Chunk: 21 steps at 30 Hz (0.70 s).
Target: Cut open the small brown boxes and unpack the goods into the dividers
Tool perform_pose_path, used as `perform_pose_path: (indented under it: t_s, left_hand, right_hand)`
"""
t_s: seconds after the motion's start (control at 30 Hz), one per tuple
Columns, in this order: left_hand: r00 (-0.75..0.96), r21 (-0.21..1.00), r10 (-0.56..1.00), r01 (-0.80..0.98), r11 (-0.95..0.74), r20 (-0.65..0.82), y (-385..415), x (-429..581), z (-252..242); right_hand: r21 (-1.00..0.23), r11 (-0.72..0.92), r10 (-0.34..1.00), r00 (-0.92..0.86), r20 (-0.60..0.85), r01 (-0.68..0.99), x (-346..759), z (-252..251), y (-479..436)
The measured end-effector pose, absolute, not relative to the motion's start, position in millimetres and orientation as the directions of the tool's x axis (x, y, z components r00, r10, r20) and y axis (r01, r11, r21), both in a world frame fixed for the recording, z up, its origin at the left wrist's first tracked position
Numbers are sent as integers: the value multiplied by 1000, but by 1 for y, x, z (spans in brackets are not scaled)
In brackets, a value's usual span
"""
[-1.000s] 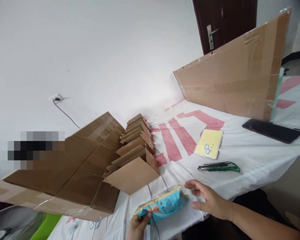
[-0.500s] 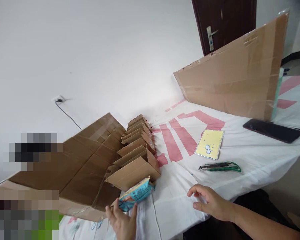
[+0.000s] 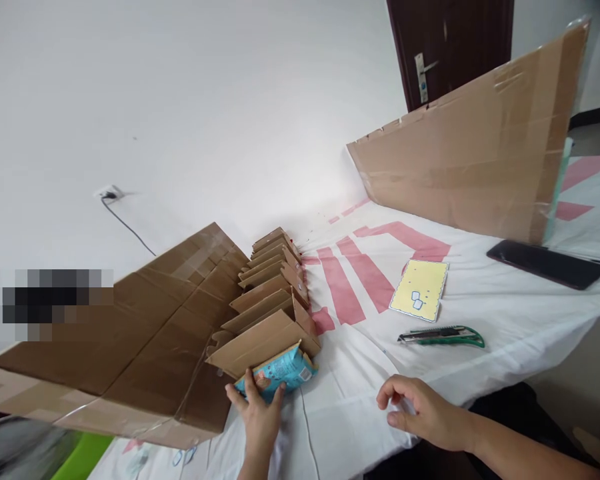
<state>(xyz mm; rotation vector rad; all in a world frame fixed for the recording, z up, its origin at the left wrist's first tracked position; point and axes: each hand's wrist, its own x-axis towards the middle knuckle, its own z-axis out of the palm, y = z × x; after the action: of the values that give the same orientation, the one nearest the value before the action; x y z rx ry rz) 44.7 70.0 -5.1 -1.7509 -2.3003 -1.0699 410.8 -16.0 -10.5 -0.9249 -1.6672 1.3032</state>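
- Currently, your left hand (image 3: 257,417) has fingers spread on the blue snack packet (image 3: 287,372), just before the foremost cardboard box (image 3: 260,343).
- Your right hand (image 3: 423,408) curls loosely, thumb apart, right of that box.
- Also right of it: green utility knife (image 3: 443,335).

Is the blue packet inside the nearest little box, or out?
Out. The blue packet sits in front of the nearest little box, covering part of its near side. The left hand touches the packet.

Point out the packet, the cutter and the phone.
Packet (image 3: 286,371): head view, middle of its blue side.
Cutter (image 3: 443,335): head view, middle of its body.
Phone (image 3: 547,265): head view, dark upper face.
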Motion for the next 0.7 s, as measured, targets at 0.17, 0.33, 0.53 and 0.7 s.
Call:
perform_pose_path:
  t_s: [0.17,0.33,0.53,0.7]
  left_hand:
    - [-365,488,823,864,126,435,79,41,-3]
    - [-401,516,825,842,160,399,94,38,3]
    - [-500,514,802,806,292,328,105,46,19]
    - [-586,522,689,781,342,426,92,70,20]
  right_hand:
    - [-975,218,892,-412,183,38,409,-11,-15]
    - [-971,239,889,-408,208,25,408,-10,-15]
    - [-982,188,896,-413,162,23,409,-14,-14]
    - [-980,201,896,-405,184,1,409,-14,-14]
